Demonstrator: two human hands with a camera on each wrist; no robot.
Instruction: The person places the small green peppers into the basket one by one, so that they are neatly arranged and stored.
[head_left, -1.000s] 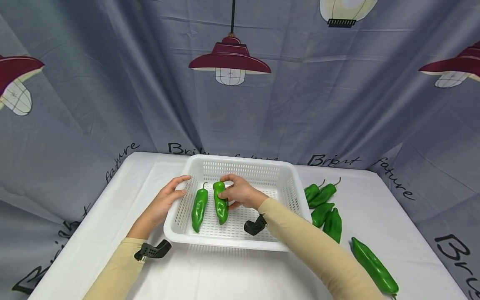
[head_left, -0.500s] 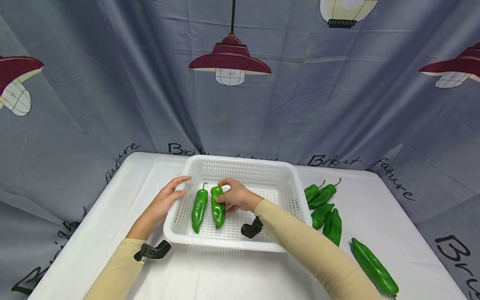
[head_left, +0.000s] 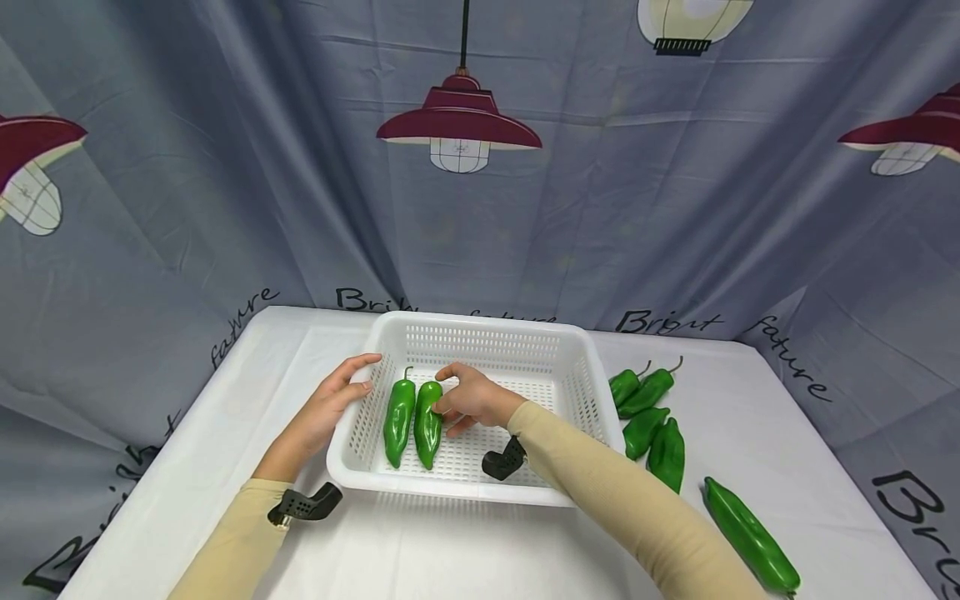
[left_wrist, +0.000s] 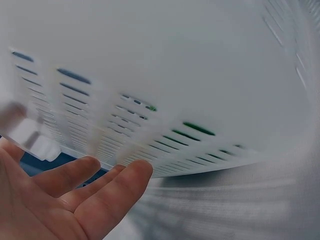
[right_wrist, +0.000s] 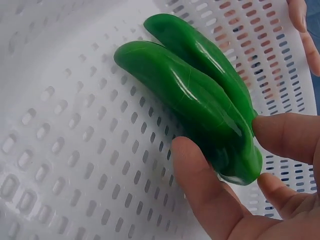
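Two glossy green peppers lie side by side in the left part of a white plastic basket (head_left: pixel 480 490): a left pepper (head_left: pixel 399 423) with its stem towards the back, and a right pepper (head_left: pixel 427 427). My right hand (head_left: pixel 474 398) is at the right pepper's stem end. In the right wrist view its thumb and fingers are spread around that end, the thumb tip close to the pepper. My left hand (head_left: pixel 324 414) rests at the basket's left rim. Its extended fingers (left_wrist: pixel 117 200) lie along the outside of the slotted wall in the left wrist view.
Several more green peppers (head_left: pixel 649 392) lie in a cluster on the white table (head_left: pixel 450 550), right of the basket. A larger green pepper (head_left: pixel 752 535) lies nearer the front right. Behind the table hangs a grey-blue curtain (head_left: pixel 600 225) printed with lamps.
The right pepper has moved left and towards the front, down beside the left one. My right hand followed it and its fingers have loosened. My left hand and the basket stay put.
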